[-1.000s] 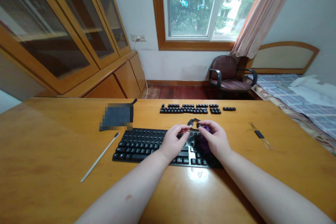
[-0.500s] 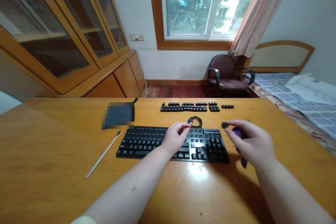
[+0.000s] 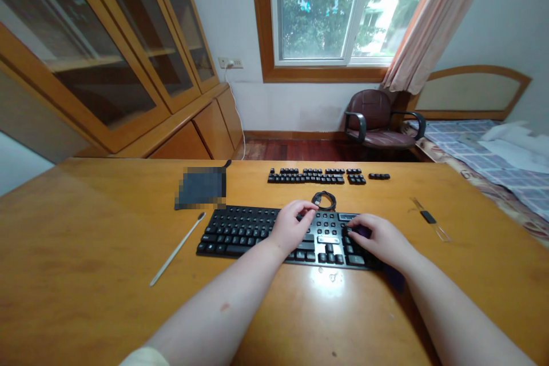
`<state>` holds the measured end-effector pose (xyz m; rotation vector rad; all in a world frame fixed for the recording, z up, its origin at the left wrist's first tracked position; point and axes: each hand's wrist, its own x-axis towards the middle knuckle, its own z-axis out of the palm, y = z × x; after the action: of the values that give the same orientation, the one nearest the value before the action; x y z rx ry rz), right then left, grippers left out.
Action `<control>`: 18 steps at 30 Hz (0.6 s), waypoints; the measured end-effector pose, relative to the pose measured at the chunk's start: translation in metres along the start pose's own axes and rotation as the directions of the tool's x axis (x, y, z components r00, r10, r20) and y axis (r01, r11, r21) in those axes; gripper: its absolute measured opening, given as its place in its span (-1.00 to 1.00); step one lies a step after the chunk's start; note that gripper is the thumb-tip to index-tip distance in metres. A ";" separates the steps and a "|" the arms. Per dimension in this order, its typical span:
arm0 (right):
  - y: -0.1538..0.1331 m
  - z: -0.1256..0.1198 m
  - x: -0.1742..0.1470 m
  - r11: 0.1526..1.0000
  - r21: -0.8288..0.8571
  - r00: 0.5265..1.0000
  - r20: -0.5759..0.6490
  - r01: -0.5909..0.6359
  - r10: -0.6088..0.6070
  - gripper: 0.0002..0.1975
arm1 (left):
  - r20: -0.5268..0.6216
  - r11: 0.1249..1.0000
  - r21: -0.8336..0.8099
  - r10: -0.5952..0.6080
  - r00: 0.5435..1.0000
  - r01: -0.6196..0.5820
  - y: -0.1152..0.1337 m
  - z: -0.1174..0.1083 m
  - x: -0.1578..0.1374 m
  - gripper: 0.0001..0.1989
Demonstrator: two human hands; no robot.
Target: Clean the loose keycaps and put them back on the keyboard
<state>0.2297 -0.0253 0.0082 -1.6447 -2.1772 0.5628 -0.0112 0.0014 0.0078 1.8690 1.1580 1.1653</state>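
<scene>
A black computer keyboard [image 3: 240, 234] lies on the desk, with keycaps off across its upper rows and part of its right side. Over its middle right rests my left hand [image 3: 292, 226], fingers loosely curved, a gap between thumb and forefinger and nothing visible in it. My right hand [image 3: 381, 240] is at the number pad, its thumb and fingertips pinching a black keycap [image 3: 349, 227] down at the pad's upper left. Tucked in the same palm is a purple cloth [image 3: 362, 231], mostly hidden by the fingers.
Loose keycaps [image 3: 306, 179] stand in rows behind the keyboard, near a coiled cable [image 3: 325, 200]. A wire keycap puller [image 3: 429, 217] lies to the right. On the left are a white-handled brush [image 3: 176, 250] and a dark pouch [image 3: 201, 187]. All sit on the wooden desk [image 3: 86, 240].
My right hand has moved left and down from beside the keyboard onto the number pad, bringing the keycap along. The keycap puller has come into sight. My left hand has stayed in place.
</scene>
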 end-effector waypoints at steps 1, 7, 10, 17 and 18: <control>0.001 0.001 0.000 1.000 -0.003 1.000 0.007 0.004 -0.004 -0.81 | -0.001 1.000 0.000 0.001 1.000 -0.001 0.000 0.000 0.000 -0.85; -0.002 0.002 -0.001 1.000 -0.012 1.000 0.005 0.021 -0.021 -0.81 | 0.001 1.000 0.001 0.000 1.000 0.000 -0.002 0.002 0.001 -0.85; -0.002 0.002 -0.001 0.999 -0.002 0.999 0.000 0.045 -0.045 -0.83 | 0.002 1.000 0.009 0.002 1.000 -0.002 -0.001 0.002 0.001 -0.84; -0.003 0.003 0.000 0.999 0.006 0.999 -0.008 0.048 -0.048 -0.81 | -0.003 1.000 0.014 0.001 1.000 -0.001 0.000 0.001 0.001 -0.85; -0.003 0.003 0.000 0.999 -0.008 0.999 -0.005 0.054 -0.054 -0.80 | -0.002 1.000 0.016 0.002 1.000 -0.002 0.000 0.001 0.001 -0.85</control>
<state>0.2256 -0.0269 0.0071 -1.5847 -2.2155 0.5344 -0.0104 0.0023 0.0078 1.8815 1.1703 1.1621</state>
